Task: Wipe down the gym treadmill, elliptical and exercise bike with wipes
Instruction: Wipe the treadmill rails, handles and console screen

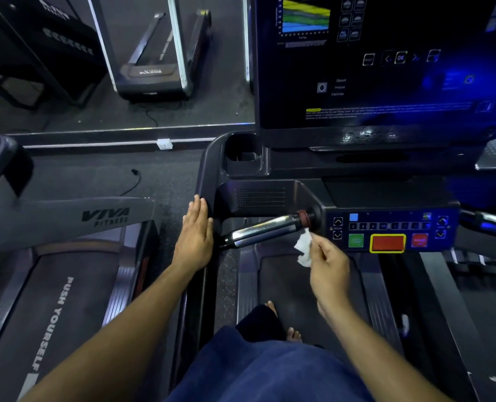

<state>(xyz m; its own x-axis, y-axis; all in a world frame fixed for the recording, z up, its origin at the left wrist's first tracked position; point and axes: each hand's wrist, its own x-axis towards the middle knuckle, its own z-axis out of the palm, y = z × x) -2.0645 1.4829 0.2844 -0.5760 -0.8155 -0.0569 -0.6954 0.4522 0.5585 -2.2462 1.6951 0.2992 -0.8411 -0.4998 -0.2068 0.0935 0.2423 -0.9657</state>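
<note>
I stand on a dark treadmill [272, 195] facing its console. My right hand [329, 271] pinches a crumpled white wipe [304, 247] just below the inner end of the chrome handlebar grip [264, 231], close to the button panel [388, 232]. My left hand [196, 236] lies flat, fingers straight, on the treadmill's left side rail [204, 175]. The wipe does not quite touch the grip.
The console screen [386, 68] rises ahead, with a cup holder [242, 158] at its left. A second treadmill [58, 285] marked VIVA FITNESS stands to the left. A mirror [110, 53] along the far floor reflects more machines. My bare feet [293, 333] are on the belt.
</note>
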